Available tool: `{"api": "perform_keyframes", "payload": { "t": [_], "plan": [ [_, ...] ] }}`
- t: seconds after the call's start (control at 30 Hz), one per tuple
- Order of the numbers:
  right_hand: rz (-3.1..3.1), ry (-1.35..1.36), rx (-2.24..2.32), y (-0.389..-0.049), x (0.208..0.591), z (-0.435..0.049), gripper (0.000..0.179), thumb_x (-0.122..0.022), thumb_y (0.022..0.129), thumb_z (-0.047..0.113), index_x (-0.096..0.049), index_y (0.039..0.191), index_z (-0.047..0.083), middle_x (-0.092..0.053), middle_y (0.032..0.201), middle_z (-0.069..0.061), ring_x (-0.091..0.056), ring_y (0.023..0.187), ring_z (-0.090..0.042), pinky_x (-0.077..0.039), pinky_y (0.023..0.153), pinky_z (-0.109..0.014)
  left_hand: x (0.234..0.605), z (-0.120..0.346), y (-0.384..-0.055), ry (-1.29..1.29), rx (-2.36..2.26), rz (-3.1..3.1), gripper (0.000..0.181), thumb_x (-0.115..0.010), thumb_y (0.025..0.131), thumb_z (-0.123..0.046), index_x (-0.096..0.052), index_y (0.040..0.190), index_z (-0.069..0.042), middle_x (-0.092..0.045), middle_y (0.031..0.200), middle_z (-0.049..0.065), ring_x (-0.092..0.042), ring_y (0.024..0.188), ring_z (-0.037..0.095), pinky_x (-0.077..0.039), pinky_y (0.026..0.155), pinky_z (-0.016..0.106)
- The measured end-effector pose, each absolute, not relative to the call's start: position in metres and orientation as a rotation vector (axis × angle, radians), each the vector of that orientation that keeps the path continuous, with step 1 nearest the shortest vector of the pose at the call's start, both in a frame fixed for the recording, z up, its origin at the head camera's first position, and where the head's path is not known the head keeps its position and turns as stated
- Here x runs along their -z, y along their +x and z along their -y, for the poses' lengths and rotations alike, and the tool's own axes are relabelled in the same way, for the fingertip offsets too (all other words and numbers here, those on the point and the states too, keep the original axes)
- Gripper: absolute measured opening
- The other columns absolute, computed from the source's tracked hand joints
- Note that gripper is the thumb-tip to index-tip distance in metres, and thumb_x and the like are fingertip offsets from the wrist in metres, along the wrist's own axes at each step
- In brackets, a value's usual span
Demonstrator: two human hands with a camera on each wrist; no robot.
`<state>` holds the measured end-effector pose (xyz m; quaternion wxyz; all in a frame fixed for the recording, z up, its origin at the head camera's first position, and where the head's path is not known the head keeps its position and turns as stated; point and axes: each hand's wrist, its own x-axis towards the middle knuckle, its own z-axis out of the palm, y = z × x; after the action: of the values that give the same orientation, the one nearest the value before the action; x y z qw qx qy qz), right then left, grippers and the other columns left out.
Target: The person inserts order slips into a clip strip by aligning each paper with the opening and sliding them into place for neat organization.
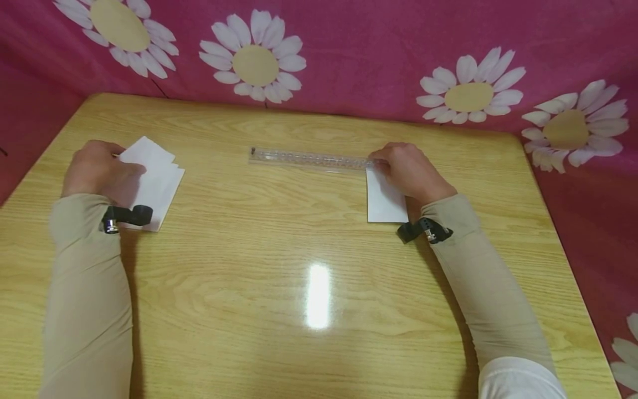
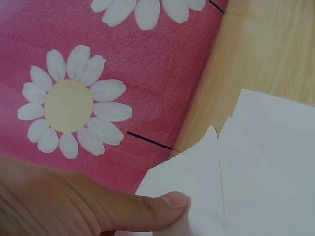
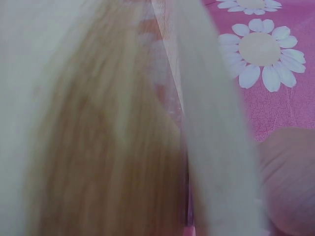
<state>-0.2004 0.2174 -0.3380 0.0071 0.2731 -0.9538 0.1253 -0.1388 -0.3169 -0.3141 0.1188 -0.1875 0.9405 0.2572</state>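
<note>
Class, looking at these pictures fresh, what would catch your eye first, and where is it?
Big daisies on the pink backdrop behind the table stand out first. At the left, the left hand grips white papers; at the right, the right hand holds a clear ruler and another paper.

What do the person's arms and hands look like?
The left hand and right hand are bare. Long tan sleeves reach the wrists. Each wrist has a small black gadget with a shiny silver bit. White cloth shows by the right sleeve.
</note>
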Motion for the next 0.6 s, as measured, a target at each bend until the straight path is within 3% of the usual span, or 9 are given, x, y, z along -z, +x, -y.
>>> {"api": "perform_keyframes", "payload": {
  "t": [0.27,0.47,0.6],
  "plan": [
    [3.000,0.848,-0.393,-0.200,0.336,-0.217,0.028,-0.060,0.100,0.001,-0.074,0.125,0.004,-0.076,0.107,-0.020,-0.071,0.099,-0.035,-0.056,0.094,-0.049,0.310,0.319,-0.139,-0.488,-0.735,-2.776,0.070,-0.060,0.100,-0.039,-0.043,0.149,0.009,-0.047,0.140,0.039,-0.043,0.116,0.052,-0.042,0.094,0.065],
    [3.006,0.847,-0.392,-0.200,0.335,-0.217,0.028,-0.059,0.101,0.001,-0.074,0.125,0.004,-0.076,0.108,-0.020,-0.071,0.100,-0.035,-0.056,0.094,-0.049,0.304,0.319,-0.138,-0.421,-0.699,-2.831,0.066,-0.062,0.099,-0.039,-0.052,0.142,0.010,-0.052,0.134,0.038,-0.048,0.106,0.048,-0.044,0.074,0.044],
    [3.009,0.844,-0.390,-0.199,0.336,-0.217,0.027,-0.060,0.101,0.001,-0.074,0.124,0.004,-0.076,0.108,-0.019,-0.071,0.100,-0.034,-0.056,0.093,-0.049,0.301,0.317,-0.138,-0.416,-0.698,-2.851,0.063,-0.063,0.099,-0.039,-0.056,0.139,0.009,-0.054,0.131,0.037,-0.048,0.102,0.044,-0.042,0.069,0.038]
  ]
}}
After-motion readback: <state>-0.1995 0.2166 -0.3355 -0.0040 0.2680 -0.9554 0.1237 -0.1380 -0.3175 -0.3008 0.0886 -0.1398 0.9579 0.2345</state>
